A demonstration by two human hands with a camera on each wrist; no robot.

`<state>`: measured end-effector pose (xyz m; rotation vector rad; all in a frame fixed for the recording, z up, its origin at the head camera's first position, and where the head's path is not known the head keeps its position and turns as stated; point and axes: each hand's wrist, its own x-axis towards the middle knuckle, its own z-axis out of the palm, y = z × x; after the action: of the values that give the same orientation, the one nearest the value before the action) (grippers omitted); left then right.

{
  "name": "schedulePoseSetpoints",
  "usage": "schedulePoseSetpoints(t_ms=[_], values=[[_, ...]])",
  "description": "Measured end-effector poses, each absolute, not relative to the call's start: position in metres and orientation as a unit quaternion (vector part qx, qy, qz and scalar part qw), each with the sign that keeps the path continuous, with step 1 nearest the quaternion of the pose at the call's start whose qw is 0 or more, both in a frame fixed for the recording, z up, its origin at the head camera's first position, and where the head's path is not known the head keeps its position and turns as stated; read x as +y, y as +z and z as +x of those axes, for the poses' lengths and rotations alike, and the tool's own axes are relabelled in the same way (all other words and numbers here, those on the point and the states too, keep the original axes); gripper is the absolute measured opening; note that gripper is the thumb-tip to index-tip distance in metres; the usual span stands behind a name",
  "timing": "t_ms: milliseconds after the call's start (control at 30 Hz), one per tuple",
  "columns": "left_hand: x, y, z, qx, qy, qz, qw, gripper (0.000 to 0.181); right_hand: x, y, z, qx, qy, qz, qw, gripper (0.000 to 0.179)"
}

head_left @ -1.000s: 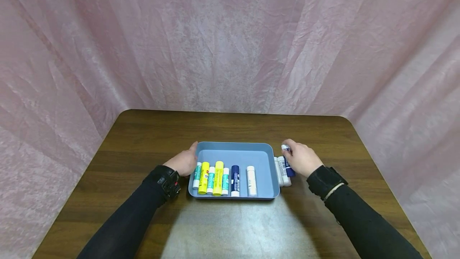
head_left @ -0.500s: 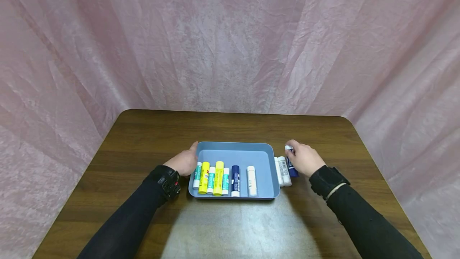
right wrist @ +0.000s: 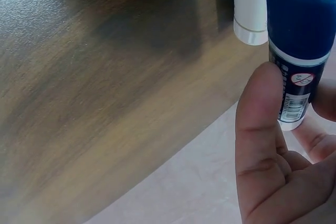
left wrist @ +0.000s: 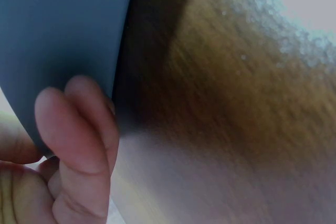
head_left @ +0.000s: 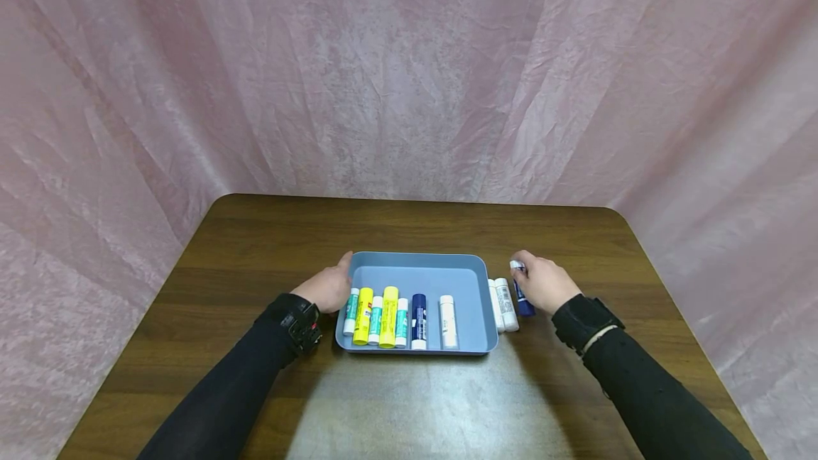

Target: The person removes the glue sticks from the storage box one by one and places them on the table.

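Note:
A blue tray (head_left: 424, 265) lies on the table, holding a row of glue sticks: teal-and-white ones, yellow ones (head_left: 388, 316), a navy one (head_left: 418, 321) and a white one (head_left: 448, 321). At its left wall is my left hand (head_left: 327, 288); in the left wrist view its fingertips lie against the tray's outer side (left wrist: 68, 30), with another digit at the rim. My right hand (head_left: 542, 282) pinches a navy glue stick (right wrist: 299, 19) with a white end between thumb and fingers. Two white glue sticks (head_left: 505, 305) lie between that stick and the tray's right wall.
The brown wooden table (head_left: 409, 226) has rounded far corners. Behind it hangs a pink curtain (head_left: 409, 77). A glare patch brightens the wood in front of the tray.
My right hand has shifted slightly right with the navy glue stick, widening the gap to the white ones. The left hand and the tray have stayed put.

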<state>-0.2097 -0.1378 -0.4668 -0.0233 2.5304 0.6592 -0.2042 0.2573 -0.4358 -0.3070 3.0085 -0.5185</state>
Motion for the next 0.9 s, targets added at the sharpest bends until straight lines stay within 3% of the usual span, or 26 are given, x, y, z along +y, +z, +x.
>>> schedulePoseSetpoints(t_ms=[300,667,900], values=[[-0.138,-0.468,-0.209,0.934,0.246,-0.007,0.259,0.067,0.26,-0.441,-0.205,0.981,-0.163,-0.086,0.061,0.034],[-0.136,-0.465,-0.207,0.938,0.237,0.003,0.252,0.066,0.263,-0.452,-0.203,0.982,-0.15,-0.109,0.039,0.026],[-0.136,-0.465,-0.208,0.937,0.237,-0.002,0.255,0.066,0.263,-0.456,-0.204,0.982,-0.148,-0.102,0.063,0.026]])
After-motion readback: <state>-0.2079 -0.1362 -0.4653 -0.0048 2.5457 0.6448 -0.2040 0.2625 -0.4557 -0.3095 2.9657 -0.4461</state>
